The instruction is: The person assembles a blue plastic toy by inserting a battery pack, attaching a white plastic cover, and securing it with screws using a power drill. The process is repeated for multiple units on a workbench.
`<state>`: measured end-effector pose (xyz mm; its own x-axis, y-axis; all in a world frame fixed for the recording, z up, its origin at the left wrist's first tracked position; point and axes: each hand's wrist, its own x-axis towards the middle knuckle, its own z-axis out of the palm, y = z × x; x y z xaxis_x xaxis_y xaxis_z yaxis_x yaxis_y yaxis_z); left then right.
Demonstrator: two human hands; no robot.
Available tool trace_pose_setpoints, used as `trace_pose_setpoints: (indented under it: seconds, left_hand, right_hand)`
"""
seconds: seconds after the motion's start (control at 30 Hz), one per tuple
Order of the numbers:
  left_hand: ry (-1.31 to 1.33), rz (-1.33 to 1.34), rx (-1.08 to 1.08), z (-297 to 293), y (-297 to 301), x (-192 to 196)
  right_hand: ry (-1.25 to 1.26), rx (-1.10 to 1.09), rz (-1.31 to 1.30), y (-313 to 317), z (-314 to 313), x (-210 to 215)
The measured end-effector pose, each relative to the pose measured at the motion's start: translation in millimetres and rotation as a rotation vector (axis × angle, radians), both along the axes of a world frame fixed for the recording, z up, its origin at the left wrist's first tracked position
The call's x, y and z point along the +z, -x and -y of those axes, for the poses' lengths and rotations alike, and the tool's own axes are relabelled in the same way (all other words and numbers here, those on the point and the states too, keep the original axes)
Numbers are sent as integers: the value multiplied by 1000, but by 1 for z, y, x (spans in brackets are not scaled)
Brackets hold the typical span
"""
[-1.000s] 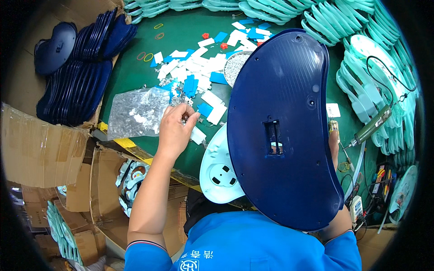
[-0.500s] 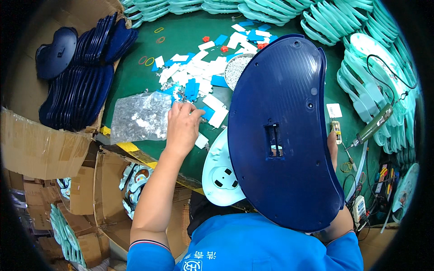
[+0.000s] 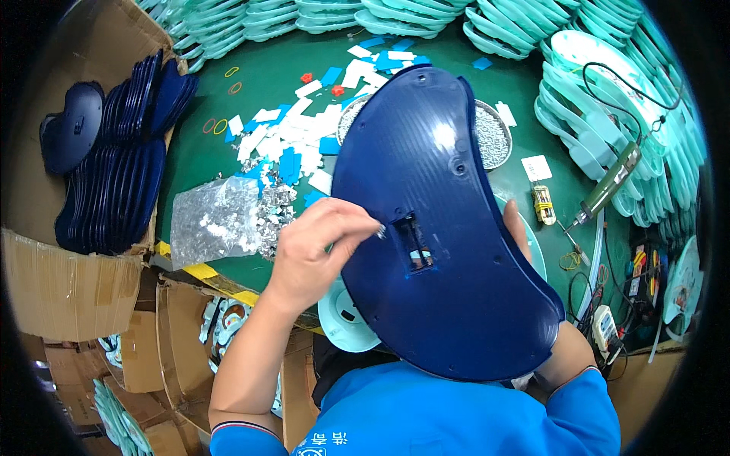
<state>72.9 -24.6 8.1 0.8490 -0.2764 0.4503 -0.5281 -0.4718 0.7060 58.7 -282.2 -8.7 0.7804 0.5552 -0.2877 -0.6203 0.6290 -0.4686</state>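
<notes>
A large dark blue curved plastic panel (image 3: 449, 311) is held tilted in front of me, a rectangular slot (image 3: 415, 245) near its middle. My right hand (image 3: 518, 232) grips the panel's right edge, most of the fingers hidden behind it. Just left of the slot, my left hand (image 3: 313, 242) pinches a small shiny metal piece (image 3: 381, 231), too small to name exactly. Beneath the panel, a mint-green plastic shell (image 3: 342, 332) shows in part.
A clear plastic bag (image 3: 213, 216) lies beside a pile of small metal parts (image 3: 275, 216). White and blue plastic pieces (image 3: 300, 133) are scattered beyond. A round tray of screws (image 3: 493, 137) sits behind the panel. An electric screwdriver (image 3: 612, 182) hangs right; stacked dark blue panels (image 3: 114, 194) stand left.
My left hand has come from the pile of small metal parts to the panel's slot, carrying a small metal piece. The panel has shifted left and tilted in my right hand.
</notes>
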Motion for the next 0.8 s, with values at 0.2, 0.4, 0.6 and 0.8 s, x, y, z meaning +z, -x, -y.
trace_pose_setpoints:
  seconds: [0.2, 0.4, 0.6, 0.8]
  left_hand:
    - [-111, 98, -11, 25, 1, 11]
    - [-46, 1, 27, 42, 10, 20]
    - [-211, 187, 50, 47, 16, 17]
    - [-170, -135, 281, 19, 10, 22]
  right_hand:
    - [33, 33, 63, 2, 8, 1]
    - [62, 26, 37, 9, 10, 6]
    - [60, 78, 14, 16, 7, 11]
    - [44, 65, 32, 22, 11, 1]
